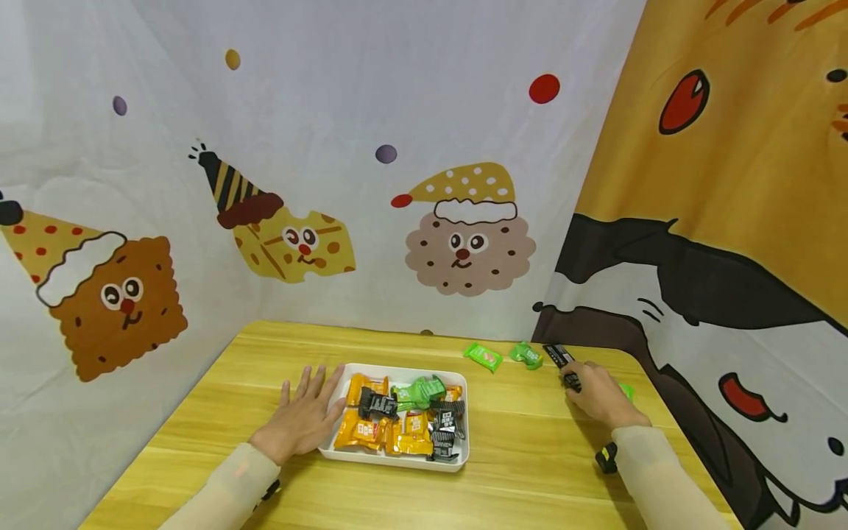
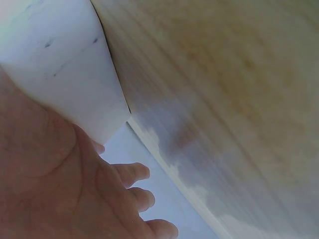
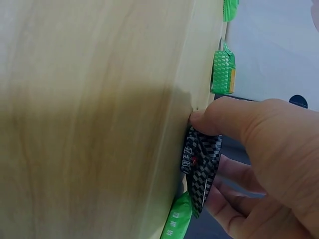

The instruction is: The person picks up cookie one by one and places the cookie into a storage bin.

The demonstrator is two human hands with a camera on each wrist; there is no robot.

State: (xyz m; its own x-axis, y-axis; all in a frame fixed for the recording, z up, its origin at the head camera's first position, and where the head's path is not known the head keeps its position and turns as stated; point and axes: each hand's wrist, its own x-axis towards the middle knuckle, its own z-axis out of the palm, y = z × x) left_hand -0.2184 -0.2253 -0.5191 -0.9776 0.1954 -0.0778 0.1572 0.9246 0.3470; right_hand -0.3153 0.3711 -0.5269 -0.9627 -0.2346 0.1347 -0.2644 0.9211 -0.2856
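Observation:
My left hand (image 1: 301, 416) lies with fingers straight and spread along the left side of a white tray (image 1: 391, 460), touching its rim. In the tray are several orange snack packets (image 1: 361, 430), several black packets (image 1: 379, 404) and green wrapping (image 1: 420, 392). At the right of the table, my right hand (image 1: 599, 394) pinches a black checkered snack packet (image 3: 202, 159) between thumb and fingers, low by the tabletop. Beside that packet lies a green packet (image 3: 178, 219), mostly covered by the hand in the head view. The left wrist view shows the left palm (image 2: 45, 169) but no packets.
Two green packets, one flat (image 1: 483, 357) and one crumpled (image 1: 526, 355), lie near the back edge of the wooden table (image 1: 517, 471). A printed cloth (image 1: 318, 96) with cartoon figures hangs behind and around the table.

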